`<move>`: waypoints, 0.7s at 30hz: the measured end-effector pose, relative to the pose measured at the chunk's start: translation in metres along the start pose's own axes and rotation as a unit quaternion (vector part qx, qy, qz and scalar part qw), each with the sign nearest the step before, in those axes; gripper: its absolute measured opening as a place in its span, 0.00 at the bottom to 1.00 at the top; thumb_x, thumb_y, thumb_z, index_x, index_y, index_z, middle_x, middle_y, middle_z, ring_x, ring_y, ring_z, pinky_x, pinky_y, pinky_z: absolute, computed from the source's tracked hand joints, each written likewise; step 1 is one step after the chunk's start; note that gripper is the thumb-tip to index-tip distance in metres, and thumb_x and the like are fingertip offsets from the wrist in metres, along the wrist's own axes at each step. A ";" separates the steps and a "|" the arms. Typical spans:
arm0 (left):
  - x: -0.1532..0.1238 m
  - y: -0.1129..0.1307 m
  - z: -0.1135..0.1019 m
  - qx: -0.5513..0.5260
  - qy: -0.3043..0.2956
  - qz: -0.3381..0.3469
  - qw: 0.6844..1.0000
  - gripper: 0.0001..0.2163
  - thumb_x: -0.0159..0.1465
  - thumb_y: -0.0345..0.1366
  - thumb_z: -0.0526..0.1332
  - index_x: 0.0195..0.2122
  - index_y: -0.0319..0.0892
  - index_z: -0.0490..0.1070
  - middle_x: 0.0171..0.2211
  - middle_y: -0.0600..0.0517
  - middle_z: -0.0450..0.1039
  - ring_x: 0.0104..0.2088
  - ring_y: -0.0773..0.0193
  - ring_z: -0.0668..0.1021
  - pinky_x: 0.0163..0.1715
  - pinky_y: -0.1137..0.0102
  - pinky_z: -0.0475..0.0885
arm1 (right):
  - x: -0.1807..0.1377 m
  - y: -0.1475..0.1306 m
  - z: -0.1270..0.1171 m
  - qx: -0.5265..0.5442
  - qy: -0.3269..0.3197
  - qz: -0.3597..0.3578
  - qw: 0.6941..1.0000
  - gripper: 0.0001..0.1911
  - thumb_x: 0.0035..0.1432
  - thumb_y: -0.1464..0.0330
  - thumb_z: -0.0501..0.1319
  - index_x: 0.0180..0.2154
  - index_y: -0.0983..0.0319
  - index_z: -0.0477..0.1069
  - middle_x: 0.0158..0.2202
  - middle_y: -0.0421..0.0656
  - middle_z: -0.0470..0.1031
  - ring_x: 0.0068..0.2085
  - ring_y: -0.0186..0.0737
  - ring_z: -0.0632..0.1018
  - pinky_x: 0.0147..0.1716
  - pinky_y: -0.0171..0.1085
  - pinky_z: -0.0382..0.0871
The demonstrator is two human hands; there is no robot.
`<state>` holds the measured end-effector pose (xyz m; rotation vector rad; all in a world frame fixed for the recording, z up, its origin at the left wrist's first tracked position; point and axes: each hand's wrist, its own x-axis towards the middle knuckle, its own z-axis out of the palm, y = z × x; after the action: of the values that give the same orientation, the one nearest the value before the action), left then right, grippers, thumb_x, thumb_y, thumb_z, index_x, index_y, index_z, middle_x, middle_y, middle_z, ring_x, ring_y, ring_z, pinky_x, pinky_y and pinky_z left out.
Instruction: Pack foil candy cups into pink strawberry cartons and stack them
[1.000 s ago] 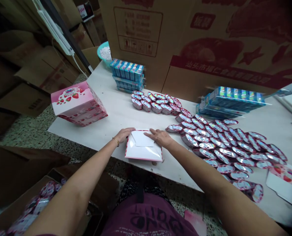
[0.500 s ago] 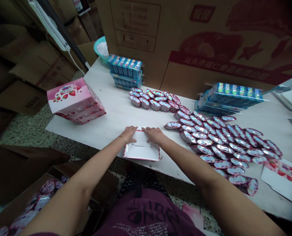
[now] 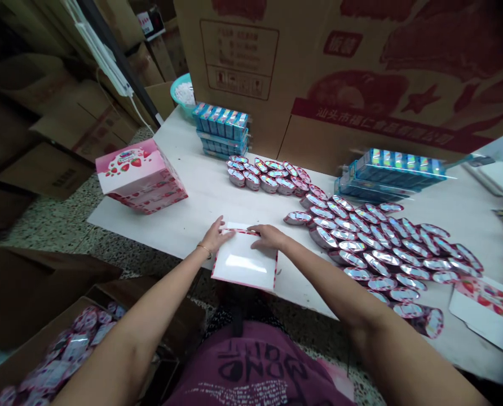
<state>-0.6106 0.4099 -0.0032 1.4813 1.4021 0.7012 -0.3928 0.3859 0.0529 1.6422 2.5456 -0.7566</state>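
A white cardboard carton with red-patterned edges lies at the table's front edge, its plain inner face up. At its far left corner is my left hand, fingers spread and thumb touching the far edge. My right hand grips the far right edge, its fingers bent over the rim and the thumb on the white face. A narrow white flap shows beyond the far edge, between the hands. To the right lie many small oval foil-lidded cups with red rims, close together.
A pink strawberry-print box stack stands at the left. Blue packs and more blue packs stand before a large brown carton. A strawberry-print card piece lies at the right. An open box of wrapped cups sits below left.
The creased, recessed white inside of the carton has given way to a smooth white panel. My left hand has shifted left with its fingers more spread; my right fingers have bent over the edge.
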 end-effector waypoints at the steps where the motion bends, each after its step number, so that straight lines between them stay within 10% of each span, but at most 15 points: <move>1: -0.005 0.005 -0.010 -0.065 0.020 -0.027 0.997 0.40 0.51 0.55 0.60 0.60 0.39 0.50 0.55 0.38 0.60 0.52 0.51 0.69 0.48 0.60 0.66 | -0.010 -0.008 -0.008 0.018 0.034 -0.038 0.999 0.27 0.51 0.63 0.61 0.54 0.57 0.62 0.47 0.44 0.70 0.45 0.41 0.72 0.43 0.36 0.65; 6: -0.041 0.032 -0.061 -0.204 0.104 0.083 0.970 0.38 0.54 0.58 0.54 0.62 0.51 0.43 0.62 0.44 0.50 0.58 0.52 0.62 0.46 0.60 0.69 | -0.063 -0.037 0.006 -0.069 0.207 -0.236 0.947 0.21 0.61 0.72 0.47 0.56 0.59 0.58 0.37 0.46 0.72 0.38 0.39 0.71 0.40 0.39 0.63; 11: -0.050 0.019 -0.050 -0.095 0.167 0.086 0.978 0.57 0.41 0.44 0.71 0.62 0.55 0.27 0.64 0.42 0.38 0.60 0.47 0.56 0.50 0.54 0.64 | -0.073 0.002 0.093 -0.180 0.130 -0.319 0.921 0.16 0.61 0.75 0.47 0.48 0.62 0.66 0.36 0.45 0.73 0.38 0.39 0.71 0.44 0.43 0.64; 15: -0.046 0.008 -0.022 -0.116 0.184 0.061 0.974 0.46 0.50 0.43 0.65 0.63 0.51 0.33 0.62 0.42 0.49 0.56 0.51 0.64 0.49 0.57 0.66 | -0.071 0.019 0.128 -0.141 0.113 -0.235 0.955 0.15 0.60 0.71 0.50 0.47 0.64 0.68 0.50 0.49 0.69 0.53 0.43 0.67 0.54 0.45 0.59; 21: -0.054 0.020 -0.014 -0.057 0.131 0.141 0.980 0.18 0.57 0.45 0.58 0.44 0.40 0.72 0.45 0.47 0.73 0.47 0.57 0.73 0.52 0.61 0.65 | -0.016 -0.017 0.126 -0.051 0.056 -0.028 0.997 0.32 0.58 0.53 0.51 0.60 0.60 0.53 0.64 0.47 0.46 0.64 0.51 0.46 0.60 0.53 0.44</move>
<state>-0.6239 0.3634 0.0308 1.5545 1.3296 1.1722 -0.4303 0.3156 -0.0472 1.6329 2.6658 -0.5419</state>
